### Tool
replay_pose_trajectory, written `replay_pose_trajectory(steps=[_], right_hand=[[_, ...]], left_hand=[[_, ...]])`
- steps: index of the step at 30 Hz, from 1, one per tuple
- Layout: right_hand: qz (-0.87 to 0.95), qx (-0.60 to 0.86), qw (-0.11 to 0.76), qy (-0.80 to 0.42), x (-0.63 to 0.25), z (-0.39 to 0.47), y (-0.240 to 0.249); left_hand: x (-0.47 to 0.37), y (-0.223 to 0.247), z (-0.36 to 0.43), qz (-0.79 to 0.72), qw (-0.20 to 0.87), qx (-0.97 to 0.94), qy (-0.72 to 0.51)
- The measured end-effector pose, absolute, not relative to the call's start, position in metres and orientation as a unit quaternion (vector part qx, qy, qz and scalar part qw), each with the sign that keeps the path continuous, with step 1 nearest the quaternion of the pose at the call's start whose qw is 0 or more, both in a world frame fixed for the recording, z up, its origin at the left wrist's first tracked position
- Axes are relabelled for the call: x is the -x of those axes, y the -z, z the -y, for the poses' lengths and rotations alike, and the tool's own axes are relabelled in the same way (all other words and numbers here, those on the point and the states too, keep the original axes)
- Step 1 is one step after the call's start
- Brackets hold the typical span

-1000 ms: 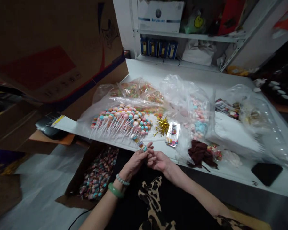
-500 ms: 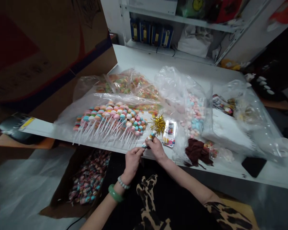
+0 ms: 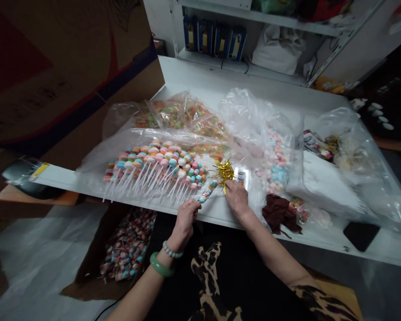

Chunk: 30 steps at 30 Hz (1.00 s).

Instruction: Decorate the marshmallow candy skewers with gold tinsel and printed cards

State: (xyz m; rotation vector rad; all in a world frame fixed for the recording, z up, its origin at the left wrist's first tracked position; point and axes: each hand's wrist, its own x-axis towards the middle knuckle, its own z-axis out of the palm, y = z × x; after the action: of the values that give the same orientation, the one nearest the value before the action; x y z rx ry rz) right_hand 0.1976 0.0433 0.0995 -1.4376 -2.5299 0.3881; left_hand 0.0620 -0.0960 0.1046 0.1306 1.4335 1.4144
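My left hand [image 3: 188, 217] pinches the lower end of a wrapped marshmallow stick [image 3: 207, 191]; its clear printed wrapper holds pastel pieces and slants up to the right over the table edge. At the lower right of a bunch of gold twist ties [image 3: 224, 170], my right hand [image 3: 238, 198] has its fingertips closed on a gold strand. Behind that hand lies a small printed card pack [image 3: 242, 175], partly covered. To the left, rows of pastel marshmallow lollipops [image 3: 160, 156] lie on clear plastic, their white sticks toward me.
Bags of coloured gummies [image 3: 200, 118] and pastel marshmallows [image 3: 277, 156] lie behind. A brown cloth [image 3: 279, 213], white wrappers [image 3: 324, 183] and a black phone-like slab [image 3: 361, 235] are at right. A large carton [image 3: 130, 84] stands left; an open box of wrapped candies [image 3: 125, 249] sits below.
My right hand has let go of the marshmallow stick and moved right to the gold twist ties. My left hand still holds the stick, now more fully visible. The view has shifted slightly.
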Motion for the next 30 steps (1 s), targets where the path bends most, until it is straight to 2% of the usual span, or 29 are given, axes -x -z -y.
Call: replay_pose_trajectory(steps=[5, 7, 14, 20, 23, 30], right_hand=[[0.830, 0.468, 0.150, -0.265, -0.201, -0.046, -0.106], [0.814, 0.487, 0.147, -0.280, -0.201, -0.049, -0.108], [0.862, 0.470, 0.084, -0.172, -0.202, -0.055, -0.119], [0.892, 0.414, 0.168, -0.069, -0.199, -0.020, -0.128], [0.922, 0.347, 0.170, 0.001, -0.184, 0.010, -0.129], [0.924, 0.326, 0.185, 0.075, -0.164, 0.030, -0.118]], left_hand=[[-0.063, -0.106, 0.093, -0.586, 0.547, -0.037, -0.597], [-0.063, -0.106, 0.092, -0.580, 0.559, -0.031, -0.592], [-0.062, -0.105, 0.092, -0.558, 0.604, -0.010, -0.569], [-0.072, -0.105, 0.089, -0.568, 0.585, -0.009, -0.579], [-0.081, -0.108, 0.087, -0.581, 0.544, -0.035, -0.604], [-0.082, -0.108, 0.094, -0.626, 0.466, -0.121, -0.614]])
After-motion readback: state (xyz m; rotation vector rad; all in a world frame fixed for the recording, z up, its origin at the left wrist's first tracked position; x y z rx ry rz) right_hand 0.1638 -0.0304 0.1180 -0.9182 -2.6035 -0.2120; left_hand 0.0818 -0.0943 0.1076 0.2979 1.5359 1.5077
